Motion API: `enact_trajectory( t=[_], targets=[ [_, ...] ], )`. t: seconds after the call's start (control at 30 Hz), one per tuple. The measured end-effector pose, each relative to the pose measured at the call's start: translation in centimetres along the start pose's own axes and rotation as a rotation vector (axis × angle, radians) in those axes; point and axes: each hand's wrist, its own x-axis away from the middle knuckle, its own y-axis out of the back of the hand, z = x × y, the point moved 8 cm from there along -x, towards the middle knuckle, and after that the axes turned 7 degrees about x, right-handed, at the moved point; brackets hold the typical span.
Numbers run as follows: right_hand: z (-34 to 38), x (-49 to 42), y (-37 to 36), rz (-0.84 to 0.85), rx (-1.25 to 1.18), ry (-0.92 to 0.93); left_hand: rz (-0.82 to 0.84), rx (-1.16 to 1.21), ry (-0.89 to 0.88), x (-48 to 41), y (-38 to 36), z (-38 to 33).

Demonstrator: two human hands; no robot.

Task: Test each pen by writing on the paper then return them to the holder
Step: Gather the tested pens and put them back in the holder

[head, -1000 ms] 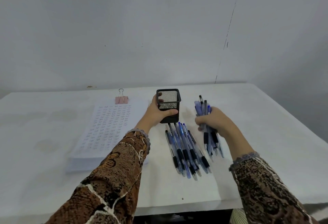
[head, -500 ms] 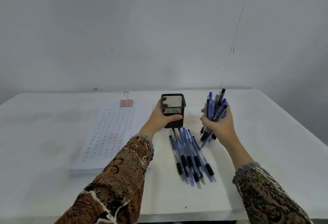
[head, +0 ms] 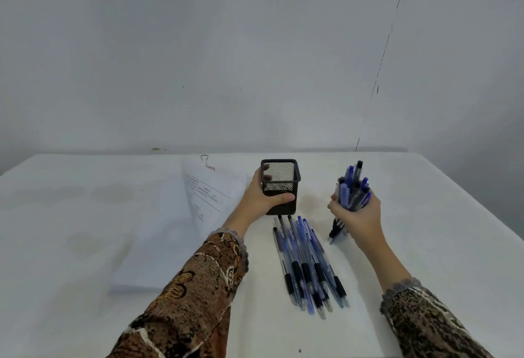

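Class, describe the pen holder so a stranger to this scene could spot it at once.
On the white table, look just behind the row of pens lying flat. The holder is the black mesh cup gripped by the left hand, the only upright container there.

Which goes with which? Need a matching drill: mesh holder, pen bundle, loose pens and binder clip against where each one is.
Things:
1. mesh holder
2. pen bundle
3. loose pens
4. binder clip

Places:
A. lying side by side on the table
B. gripped by the left hand
C. at the far edge of the paper stack
D. held upright in the right hand

Pairs: 1-B, 2-D, 3-A, 4-C
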Motion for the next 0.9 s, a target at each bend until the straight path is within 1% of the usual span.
enact_trajectory(
  t=[0.2,0.3,0.4,0.57,0.63,0.73,0.77,0.83,0.9],
  targets=[
    [0.0,-0.7,-0.5,0.026,-0.002,0.008,-0.016,0.026,0.008,0.1,-0.4,0.4],
    [-0.9,-0.4,-0.8,0.004,-0.016,-0.009,-0.052,0.051,-0.007,0.0,-0.6,0.5],
    [-2.0,-0.3,-0.5,-0.012,0.019,-0.023,-0.089,0.056,-0.019,0.2,-0.4,0.4],
    [-1.1,-1.6,-0.6,-0.013,0.017,-0.034,-0.073,0.047,-0.014,0.2,-0.4,0.2],
    [0.6,-3.1,-0.9,-0.050,-0.083,-0.037,-0.072,0.049,-0.010,0.2,-0.4,0.2],
    [4.8,-6.0,-2.2,-0.103,-0.385,0.012,-0.075,0.041,-0.010,0.2,-0.3,0.1],
    [6.1,-6.9,-3.1,-0.089,-0.492,0.014,-0.072,0.037,-0.011,0.2,-0.3,0.1],
    [7.5,-8.3,-5.5,-0.033,-0.646,-0.043,-0.067,0.040,-0.010,0.1,-0.3,0.2],
    [7.4,-9.0,-8.0,0.032,-0.689,-0.123,-0.063,0.045,-0.008,0.1,-0.3,0.3]
  ],
)
